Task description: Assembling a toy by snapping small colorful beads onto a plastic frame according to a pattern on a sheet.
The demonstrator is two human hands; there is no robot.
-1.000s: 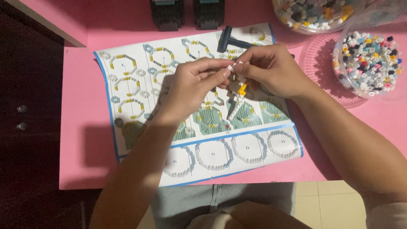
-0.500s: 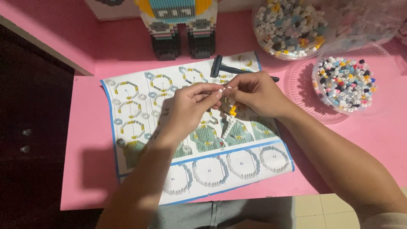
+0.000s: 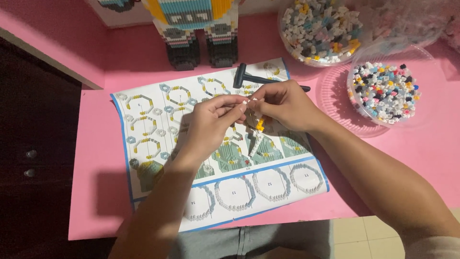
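My left hand (image 3: 207, 125) and my right hand (image 3: 282, 104) meet above a printed instruction sheet (image 3: 143, 129) on the pink table (image 3: 96, 192). Both pinch a small white brick piece (image 3: 247, 101) between thumb and fingertips. A slim white-and-yellow brick assembly (image 3: 258, 133) hangs down from my right hand over the sheet. A small black hammer (image 3: 242, 76) lies on the sheet just beyond my hands.
A tall brick model (image 3: 201, 29) stands at the back of the table. Two clear tubs of several small loose bricks sit at the right, one at the back (image 3: 321, 26) and one nearer (image 3: 385, 91) on a pink lid. A dark drop lies left of the table.
The view has tilted up, so the hands and sheet sit lower in frame and the brick model shows at the top. My hands stay together on the small piece.
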